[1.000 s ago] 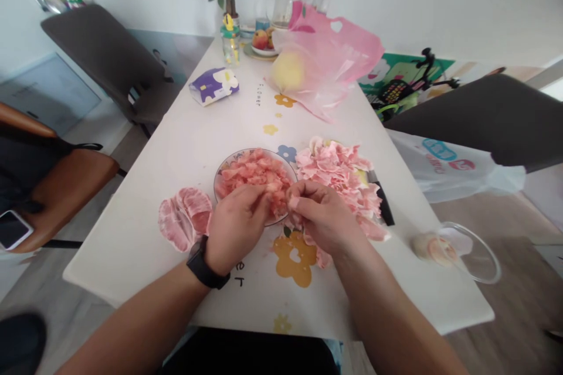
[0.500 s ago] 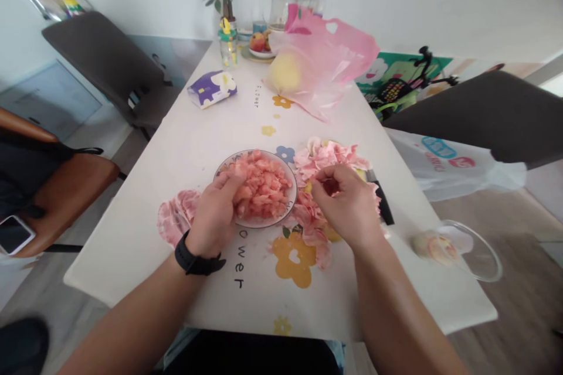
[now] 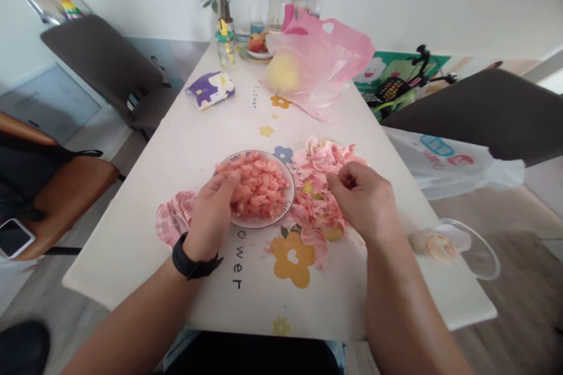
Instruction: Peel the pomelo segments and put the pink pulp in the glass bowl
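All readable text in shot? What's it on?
"Flower": small print on the white table cover, beyond the plate.
"ower": larger print on the same cover, nearer the person.
White plastic bag: blue and red logo, too blurred to read.
Purple-and-white packet: nothing legible.

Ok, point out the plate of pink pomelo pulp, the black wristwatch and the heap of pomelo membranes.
Plate of pink pomelo pulp [image 3: 291, 187]: head view, on the plate's right rim.
Black wristwatch [image 3: 191, 263]: head view, on the watch on the left wrist.
Heap of pomelo membranes [image 3: 323, 158]: head view, on the far part of the heap.
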`<state>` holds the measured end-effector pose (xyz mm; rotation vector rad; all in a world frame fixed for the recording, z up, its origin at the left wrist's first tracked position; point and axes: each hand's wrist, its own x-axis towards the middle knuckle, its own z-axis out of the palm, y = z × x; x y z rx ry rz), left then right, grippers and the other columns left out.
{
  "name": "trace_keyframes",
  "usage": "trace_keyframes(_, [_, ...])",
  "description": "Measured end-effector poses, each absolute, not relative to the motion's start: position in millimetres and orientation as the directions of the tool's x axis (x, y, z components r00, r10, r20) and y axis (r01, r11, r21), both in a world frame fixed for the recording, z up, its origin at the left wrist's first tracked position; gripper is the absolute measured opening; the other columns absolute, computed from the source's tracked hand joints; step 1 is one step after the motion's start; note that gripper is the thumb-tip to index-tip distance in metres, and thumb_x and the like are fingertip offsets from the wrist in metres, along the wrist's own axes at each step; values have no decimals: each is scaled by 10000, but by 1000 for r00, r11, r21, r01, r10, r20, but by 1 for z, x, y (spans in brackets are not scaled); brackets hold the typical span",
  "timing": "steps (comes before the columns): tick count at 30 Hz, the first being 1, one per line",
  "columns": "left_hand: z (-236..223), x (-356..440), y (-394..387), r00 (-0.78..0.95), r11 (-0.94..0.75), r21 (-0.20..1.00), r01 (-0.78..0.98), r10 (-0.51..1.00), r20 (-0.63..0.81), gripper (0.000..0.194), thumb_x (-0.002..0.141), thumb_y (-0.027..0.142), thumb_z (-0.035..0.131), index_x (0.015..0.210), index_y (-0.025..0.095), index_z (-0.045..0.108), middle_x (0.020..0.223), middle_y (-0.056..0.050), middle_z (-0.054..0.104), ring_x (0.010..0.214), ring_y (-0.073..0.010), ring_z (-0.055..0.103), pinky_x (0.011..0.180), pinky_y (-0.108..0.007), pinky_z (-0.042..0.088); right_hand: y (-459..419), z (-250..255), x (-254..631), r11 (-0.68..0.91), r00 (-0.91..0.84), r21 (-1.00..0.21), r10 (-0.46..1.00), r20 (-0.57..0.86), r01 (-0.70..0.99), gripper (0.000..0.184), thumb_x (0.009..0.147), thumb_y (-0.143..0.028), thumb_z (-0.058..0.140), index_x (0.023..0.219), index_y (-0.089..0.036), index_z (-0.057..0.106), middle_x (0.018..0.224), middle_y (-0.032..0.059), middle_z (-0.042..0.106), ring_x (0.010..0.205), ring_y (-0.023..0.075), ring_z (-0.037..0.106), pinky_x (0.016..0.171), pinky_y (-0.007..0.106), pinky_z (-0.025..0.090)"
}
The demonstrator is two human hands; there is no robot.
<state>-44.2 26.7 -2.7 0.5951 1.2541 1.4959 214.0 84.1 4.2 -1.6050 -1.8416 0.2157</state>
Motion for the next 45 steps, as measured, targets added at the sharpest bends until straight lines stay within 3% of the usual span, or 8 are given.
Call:
trace_keyframes(2, [1, -42, 27, -279, 86, 866, -493, 927, -250, 222, 800, 337, 829, 896, 158, 741, 769, 1, 649, 583, -88, 517, 512, -207, 415, 85, 3, 215, 288, -67, -509, 911, 408, 811, 74, 862, -265, 650, 795, -240, 634, 760, 23, 681, 685, 201, 617, 665, 333, 458])
trace_keyframes(8, [5, -40, 25, -47, 168, 748, -642, 965, -257, 124, 769, 213, 777, 825, 152, 684, 810, -13, 672, 588, -97, 566, 554, -227, 478, 84, 1, 215, 207, -61, -408, 937, 343, 889, 361, 1024, -395, 516, 766, -235, 712, 635, 58, 662, 651, 262, 641, 654, 390, 477])
trace_keyframes(12, [4, -37, 23, -28, 167, 788, -593, 973, -227, 120, 818, 246, 753, 833, 159, 672, 760, -12, 677, 569, -120, 622, 558, -242, 499, 77, -2, 195, 395, -151, -469, 866, 476, 790, 338, 1004, -264, 532, 1273, -211, 730, 1095, 131, 782, 933, 296, 739, 823, 445, 582])
trace_keyframes(23, [-7, -32, 14, 98, 235, 901, -364, 972, -214, 310, 965, 491, 681, 826, 230, 588, 625, 45, 518, 567, -161, 624, 548, -288, 522, 47, -3, 144, 567, -455, -719, 805, 381, 401, 334, 971, -304, 734, 1304, -293, 745, 1217, 84, 750, 1136, 261, 716, 1010, 445, 598])
trace_keyframes(30, [-5, -35, 12, 127, 258, 951, -168, 963, -238, 451, 1016, 549, 601, 725, 227, 480, 582, 25, 531, 497, -126, 499, 485, -266, 362, 45, 6, 146, 358, -421, -891, 879, 222, 279, 191, 932, -201, 709, 1090, -286, 773, 1110, 45, 750, 1023, 212, 733, 918, 384, 608])
trace_keyframes(35, [-6, -32, 12, 113, 264, 923, -278, 964, -242, 464, 988, 522, 655, 713, 227, 426, 584, 54, 420, 502, -104, 399, 488, -260, 286, 40, 1, 139, 157, -411, -979, 907, 92, 127, 40, 938, -248, 705, 973, -242, 687, 1035, 30, 723, 823, 161, 733, 743, 321, 627])
trace_keyframes(39, [-3, -30, 13, 139, 304, 868, -393, 952, -271, 401, 947, 418, 696, 715, 221, 434, 597, 55, 445, 487, -90, 407, 485, -246, 291, 42, 1, 136, 11, -350, -1000, 936, 21, -29, 177, 908, -245, 730, 847, -242, 565, 765, -40, 680, 647, 127, 674, 608, 264, 567])
trace_keyframes(45, [3, -29, 15, 146, 337, 800, -497, 941, -306, 147, 850, 275, 686, 864, 208, 556, 645, 17, 599, 532, -110, 518, 520, -233, 381, 48, 1, 134, -79, -399, -985, 917, -12, -153, 211, 906, -296, 766, 880, -246, 564, 753, -36, 722, 667, 149, 720, 647, 298, 596])
